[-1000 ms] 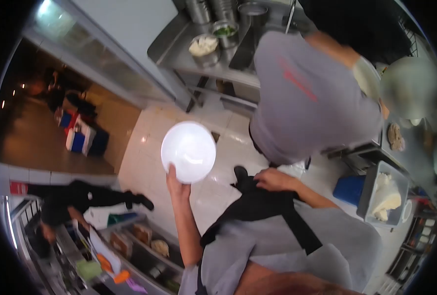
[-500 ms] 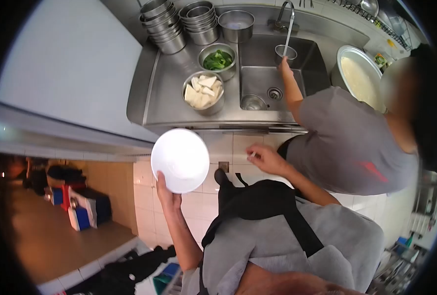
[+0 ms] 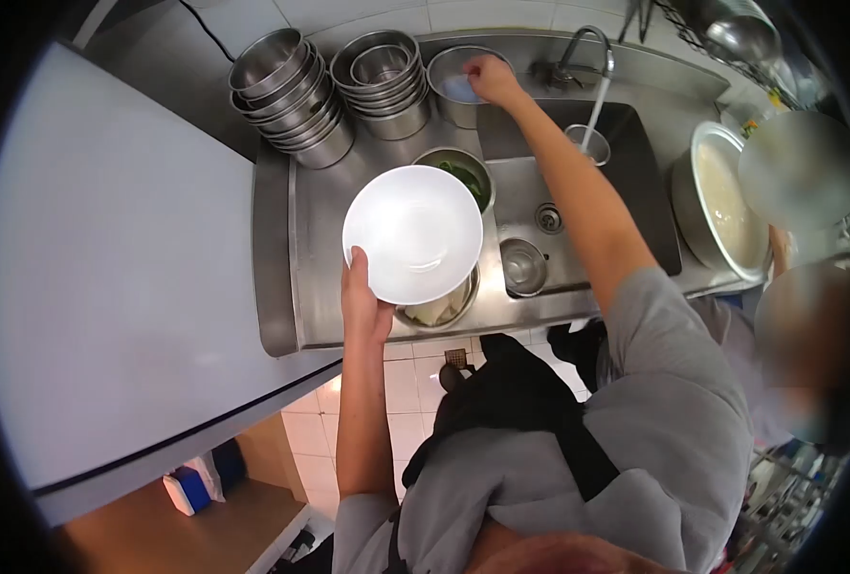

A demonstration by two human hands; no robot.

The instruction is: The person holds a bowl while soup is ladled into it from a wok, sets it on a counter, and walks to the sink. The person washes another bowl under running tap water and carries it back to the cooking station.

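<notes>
My left hand [image 3: 361, 304] grips the white bowl [image 3: 413, 230] by its near-left rim, thumb on top; its inside looks bare. The bowl hangs over the counter's front part, partly hiding a metal bowl of pale white pieces [image 3: 436, 312] and a metal bowl of green leaves [image 3: 463, 179]. At the far side, my right hand [image 3: 492, 79] is over the mouth of a metal pot [image 3: 456, 110] with something bluish-white inside. Its fingers are curled together, and whatever they pinch is too small to make out.
Two stacks of metal bowls [image 3: 300, 124] stand at the back left. Water runs from the tap [image 3: 592, 43] into a metal container [image 3: 592, 143] in the sink [image 3: 635, 191]. A large pan of pale contents [image 3: 697, 206] sits to the right, with a co-worker [image 3: 731, 330] beside it.
I have moved up to the counter. The white bowl has come forward over it, and my right hand has reached out to the metal pot. The co-worker's hand has left the sink.
</notes>
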